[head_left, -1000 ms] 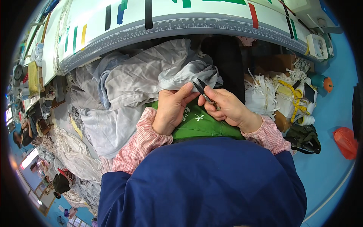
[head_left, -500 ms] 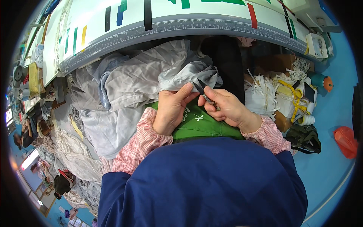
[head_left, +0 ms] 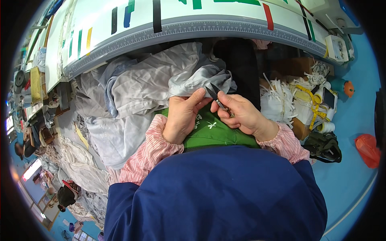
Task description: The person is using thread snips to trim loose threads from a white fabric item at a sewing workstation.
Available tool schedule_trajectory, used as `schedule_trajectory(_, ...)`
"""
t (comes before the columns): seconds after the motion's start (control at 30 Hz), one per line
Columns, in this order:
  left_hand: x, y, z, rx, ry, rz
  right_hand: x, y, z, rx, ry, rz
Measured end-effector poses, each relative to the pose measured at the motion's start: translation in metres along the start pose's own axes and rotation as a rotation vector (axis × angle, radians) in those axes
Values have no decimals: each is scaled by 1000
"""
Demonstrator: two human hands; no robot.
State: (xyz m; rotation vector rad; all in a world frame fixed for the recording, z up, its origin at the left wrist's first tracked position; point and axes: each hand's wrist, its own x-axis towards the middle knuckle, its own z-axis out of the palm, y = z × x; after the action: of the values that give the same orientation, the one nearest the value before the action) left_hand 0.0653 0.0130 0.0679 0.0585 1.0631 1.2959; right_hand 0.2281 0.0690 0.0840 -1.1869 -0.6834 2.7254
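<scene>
My left hand (head_left: 181, 117) pinches the edge of a silvery grey satin cloth (head_left: 195, 81) between thumb and fingers. In my right hand (head_left: 246, 115) is a pair of small dark thread snips (head_left: 214, 93), its pointed blades a little apart and directed up and to the left. The blade tips lie right beside my left thumb, at the cloth's edge; whether they touch the fabric I cannot tell. More of the crumpled grey cloth spreads away to the left. Green fabric (head_left: 219, 133) with white marks lies across my lap beneath both hands.
A white table (head_left: 136, 44) with a ruler along its edge spans the far side. At the right, a cardboard box (head_left: 301, 127) holds white strips, a yellow measuring tape (head_left: 317, 110) and spools. A red bag (head_left: 368, 150) rests on the blue floor. Cloth heaps (head_left: 80, 168) and people are at the left.
</scene>
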Motion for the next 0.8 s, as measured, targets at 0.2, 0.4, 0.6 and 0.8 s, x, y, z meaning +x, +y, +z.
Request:
schedule_trajectory(0.2, 2, -2, -3, 0, 7, -2, 0, 0, 0, -6, 6, -24)
schedule_trajectory(0.4, 3, -3, -2, -3, 2, 16, 1, -1, -1, -10, -9, 5)
schedule_trajectory(0.6, 3, -4, -4, 6, 24, 6, 0, 0, 0, 11, -2, -1)
schedule_trajectory(0.8, 3, -4, -3, -4, 16, 15, 1, 1, 0, 0, -2, -1)
